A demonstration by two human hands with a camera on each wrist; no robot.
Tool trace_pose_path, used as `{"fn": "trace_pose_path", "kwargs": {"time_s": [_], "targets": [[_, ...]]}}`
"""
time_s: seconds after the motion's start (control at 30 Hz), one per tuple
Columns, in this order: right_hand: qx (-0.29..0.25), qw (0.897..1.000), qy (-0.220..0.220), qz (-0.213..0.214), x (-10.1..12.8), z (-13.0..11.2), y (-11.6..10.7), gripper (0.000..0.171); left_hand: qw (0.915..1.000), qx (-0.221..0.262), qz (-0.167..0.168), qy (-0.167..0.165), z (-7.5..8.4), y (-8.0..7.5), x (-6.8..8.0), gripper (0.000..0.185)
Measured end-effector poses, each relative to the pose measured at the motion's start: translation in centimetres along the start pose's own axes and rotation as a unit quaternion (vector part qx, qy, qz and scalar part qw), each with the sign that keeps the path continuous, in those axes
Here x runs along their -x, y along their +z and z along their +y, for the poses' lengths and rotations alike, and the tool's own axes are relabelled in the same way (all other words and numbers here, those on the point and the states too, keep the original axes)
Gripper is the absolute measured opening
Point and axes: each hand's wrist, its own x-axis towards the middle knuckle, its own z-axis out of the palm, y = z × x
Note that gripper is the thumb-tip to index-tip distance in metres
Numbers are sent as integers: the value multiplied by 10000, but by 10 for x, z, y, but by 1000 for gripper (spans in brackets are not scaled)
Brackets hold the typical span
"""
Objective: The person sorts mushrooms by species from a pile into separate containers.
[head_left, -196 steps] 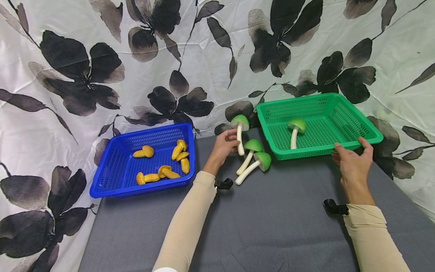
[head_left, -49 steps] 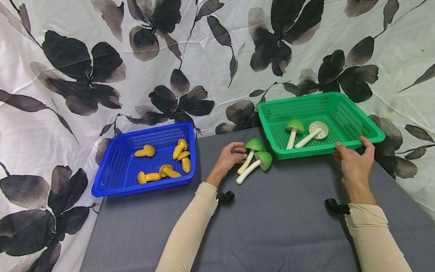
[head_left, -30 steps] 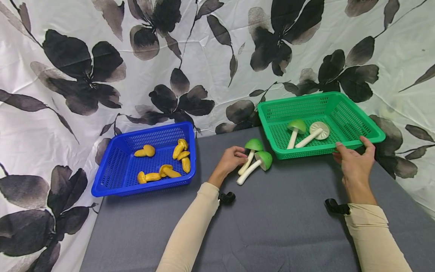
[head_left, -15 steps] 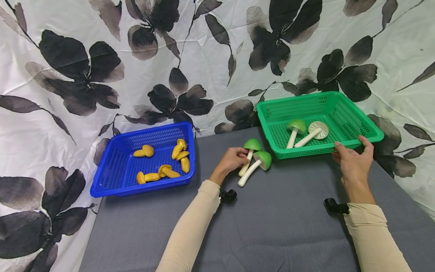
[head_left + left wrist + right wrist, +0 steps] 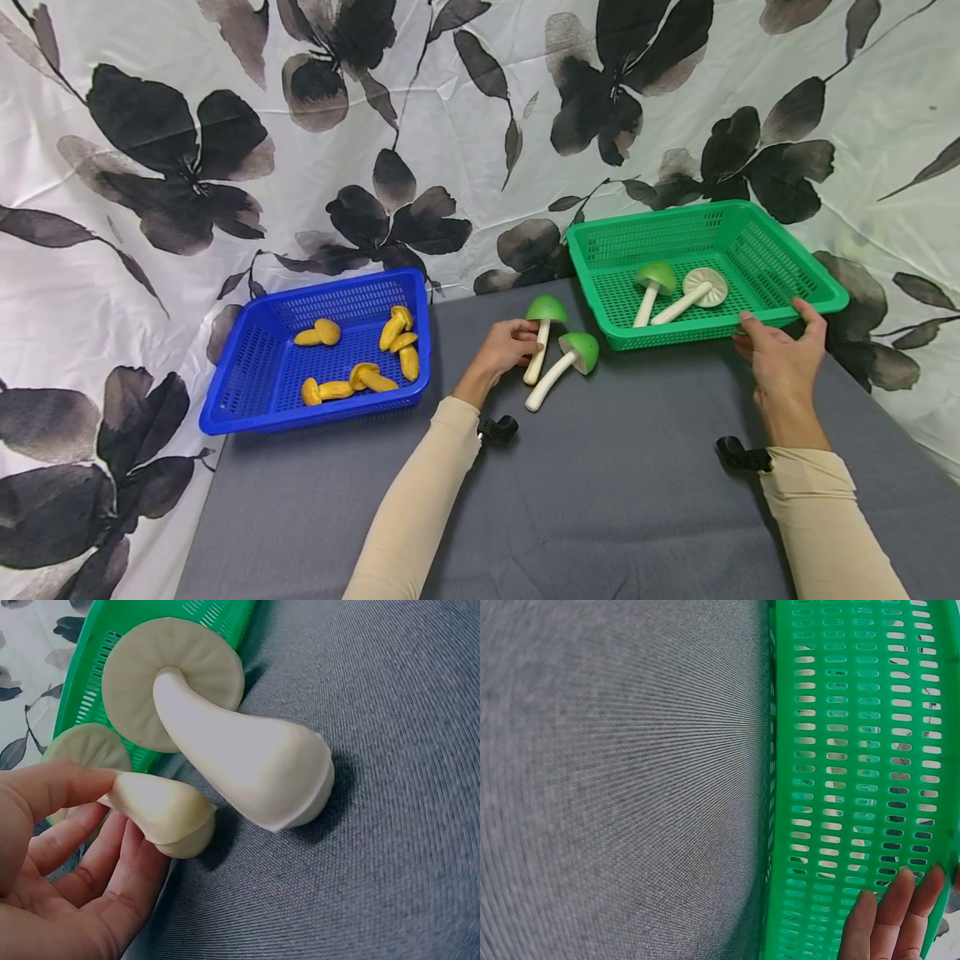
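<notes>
My left hand (image 5: 506,346) pinches the pale stem of a green-capped toy mushroom (image 5: 546,310) between thumb and fingers. In the left wrist view, the base of that stem (image 5: 161,806) shows past the fingertips. A second green-capped mushroom (image 5: 555,375) lies on the grey cloth just right of it, apart from the held one. My right hand (image 5: 783,367) grips the front rim of the green basket (image 5: 660,340), thumb at the rim. Its fingers (image 5: 889,922) lie along the slotted outer wall in the right wrist view. Two more such mushrooms (image 5: 656,277) are inside that basket.
A blue basket (image 5: 311,414) at the left holds several yellow mushrooms (image 5: 326,332). Grey cloth (image 5: 600,500) covers the table, and a floral white curtain (image 5: 465,125) hangs right behind both baskets.
Earlier my left hand held another green-capped mushroom, which now lies in the green basket. It then took hold of this one and drew it left, off its neighbour. My right hand stays put.
</notes>
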Motion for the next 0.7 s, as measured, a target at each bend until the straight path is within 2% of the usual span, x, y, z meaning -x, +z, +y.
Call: {"fn": "trace_pose_path", "kwargs": {"time_s": [0.23, 0.4, 0.7], "targets": [[25, 10000, 1, -15, -1, 1, 0, 84, 9981, 535, 293, 92, 3, -3, 0, 38], [-30, 10000, -17, -21, -1, 1, -1, 84, 9953, 863, 377, 223, 7, -4, -2, 36], [-41, 10000, 12, -61, 0, 0, -1, 84, 9938, 969, 453, 306, 20, -4, -2, 33]]}}
